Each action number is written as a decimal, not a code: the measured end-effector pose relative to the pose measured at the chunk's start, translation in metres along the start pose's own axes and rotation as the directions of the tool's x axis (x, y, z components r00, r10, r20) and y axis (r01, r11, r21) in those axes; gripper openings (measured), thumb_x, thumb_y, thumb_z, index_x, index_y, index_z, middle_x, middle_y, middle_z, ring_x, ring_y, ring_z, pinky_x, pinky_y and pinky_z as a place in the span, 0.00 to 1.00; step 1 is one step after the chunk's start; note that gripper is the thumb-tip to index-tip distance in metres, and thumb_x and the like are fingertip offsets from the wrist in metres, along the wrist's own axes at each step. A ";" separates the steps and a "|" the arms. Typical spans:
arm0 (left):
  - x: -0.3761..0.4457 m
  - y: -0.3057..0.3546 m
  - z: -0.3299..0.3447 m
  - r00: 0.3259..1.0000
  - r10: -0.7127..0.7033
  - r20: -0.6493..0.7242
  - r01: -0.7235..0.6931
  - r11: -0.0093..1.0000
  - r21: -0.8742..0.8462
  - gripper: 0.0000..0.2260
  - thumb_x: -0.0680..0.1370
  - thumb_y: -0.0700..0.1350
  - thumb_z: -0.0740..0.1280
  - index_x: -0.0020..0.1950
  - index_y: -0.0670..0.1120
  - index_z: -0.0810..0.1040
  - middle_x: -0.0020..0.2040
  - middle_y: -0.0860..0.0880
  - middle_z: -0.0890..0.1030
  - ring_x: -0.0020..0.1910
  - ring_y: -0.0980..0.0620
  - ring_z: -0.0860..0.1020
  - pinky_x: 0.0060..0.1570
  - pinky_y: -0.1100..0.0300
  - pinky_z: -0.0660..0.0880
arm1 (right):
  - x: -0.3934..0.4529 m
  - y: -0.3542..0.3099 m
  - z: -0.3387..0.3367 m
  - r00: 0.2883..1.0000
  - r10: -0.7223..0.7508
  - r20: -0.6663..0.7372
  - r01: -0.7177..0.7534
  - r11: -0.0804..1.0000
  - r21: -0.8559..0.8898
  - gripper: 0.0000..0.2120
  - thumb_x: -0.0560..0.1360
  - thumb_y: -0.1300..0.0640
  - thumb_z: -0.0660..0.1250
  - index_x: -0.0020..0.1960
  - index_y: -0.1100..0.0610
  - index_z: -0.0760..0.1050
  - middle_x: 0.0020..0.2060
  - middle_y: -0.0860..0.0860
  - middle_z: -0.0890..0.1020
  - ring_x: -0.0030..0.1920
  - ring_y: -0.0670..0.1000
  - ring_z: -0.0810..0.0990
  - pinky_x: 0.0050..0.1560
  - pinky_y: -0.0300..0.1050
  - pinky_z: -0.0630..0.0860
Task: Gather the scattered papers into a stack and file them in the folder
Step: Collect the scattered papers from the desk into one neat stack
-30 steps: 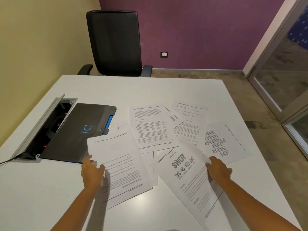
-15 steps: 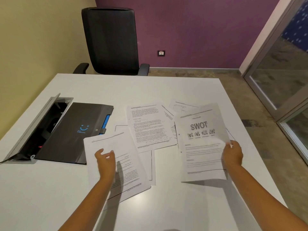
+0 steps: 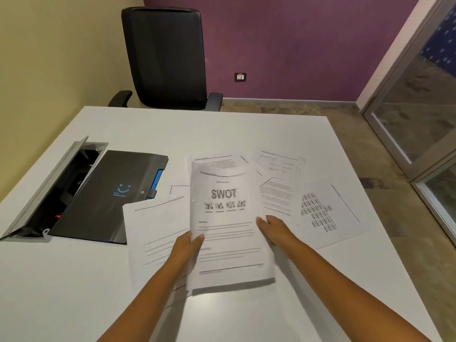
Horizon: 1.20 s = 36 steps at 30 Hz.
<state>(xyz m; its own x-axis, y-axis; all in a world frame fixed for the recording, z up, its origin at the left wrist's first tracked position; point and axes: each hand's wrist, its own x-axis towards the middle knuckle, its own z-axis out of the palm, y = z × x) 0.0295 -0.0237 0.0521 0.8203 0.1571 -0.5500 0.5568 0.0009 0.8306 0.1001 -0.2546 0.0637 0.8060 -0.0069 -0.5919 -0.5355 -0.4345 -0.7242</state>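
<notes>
The SWOT sheet (image 3: 228, 225) is hovering mid-counter over loose papers (image 3: 328, 213); left hand (image 3: 188, 245) is pinching its edge, right hand (image 3: 276, 230) is clasping the other. Best squaring edges before reaching further, folder (image 3: 111, 193) is waiting left.

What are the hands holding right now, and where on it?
The SWOT sheet: the left hand pinches its left edge, and the right hand touches its right edge; whether it grips is unclear.
</notes>
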 end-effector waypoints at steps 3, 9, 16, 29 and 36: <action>0.002 -0.020 -0.018 0.990 -0.055 -0.130 0.041 0.993 -0.106 0.15 0.77 0.42 0.65 0.62 0.38 0.74 0.54 0.40 0.80 0.43 0.48 0.79 0.41 0.59 0.76 | 0.008 0.006 0.002 0.997 0.067 0.044 -0.069 0.997 0.032 0.12 0.79 0.53 0.58 0.41 0.57 0.72 0.35 0.53 0.74 0.32 0.49 0.74 0.32 0.41 0.68; 0.018 -0.044 -0.038 0.959 -0.233 -0.160 0.158 0.911 -0.381 0.18 0.78 0.38 0.63 0.67 0.38 0.69 0.61 0.39 0.77 0.58 0.39 0.76 0.64 0.44 0.70 | 0.036 0.011 -0.007 0.991 0.036 -0.131 -0.040 0.999 -0.031 0.09 0.76 0.64 0.59 0.51 0.62 0.77 0.38 0.55 0.78 0.36 0.52 0.75 0.37 0.43 0.69; 0.031 -0.058 -0.041 0.958 -0.246 -0.149 0.179 0.915 -0.362 0.18 0.77 0.37 0.63 0.67 0.37 0.69 0.58 0.40 0.79 0.54 0.41 0.78 0.59 0.45 0.73 | 0.060 -0.006 -0.007 0.988 0.083 -0.131 -0.075 0.995 0.060 0.09 0.74 0.66 0.56 0.43 0.55 0.72 0.40 0.53 0.75 0.38 0.53 0.78 0.29 0.35 0.66; 0.026 -0.064 -0.046 0.982 -0.150 -0.118 0.106 0.942 -0.320 0.16 0.77 0.41 0.65 0.65 0.43 0.72 0.57 0.42 0.80 0.54 0.42 0.79 0.57 0.47 0.75 | 0.072 0.001 0.001 0.986 0.082 -0.143 -0.081 0.997 0.017 0.05 0.75 0.65 0.62 0.46 0.59 0.76 0.34 0.54 0.83 0.19 0.47 0.73 0.20 0.35 0.71; 0.025 -0.062 -0.045 0.983 -0.155 -0.101 0.112 0.932 -0.344 0.17 0.77 0.43 0.65 0.66 0.45 0.72 0.56 0.46 0.81 0.52 0.47 0.80 0.47 0.57 0.77 | 0.054 0.006 -0.042 0.955 0.056 -0.290 0.025 0.964 0.266 0.01 0.75 0.62 0.62 0.46 0.60 0.71 0.28 0.56 0.76 0.26 0.54 0.74 0.24 0.44 0.76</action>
<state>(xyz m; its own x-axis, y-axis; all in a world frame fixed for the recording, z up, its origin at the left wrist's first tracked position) 0.0100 0.0242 -0.0094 0.7063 0.2541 -0.6607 0.5660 0.3578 0.7427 0.1509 -0.2950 0.0421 0.8134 -0.2917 -0.5033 -0.5633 -0.1793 -0.8066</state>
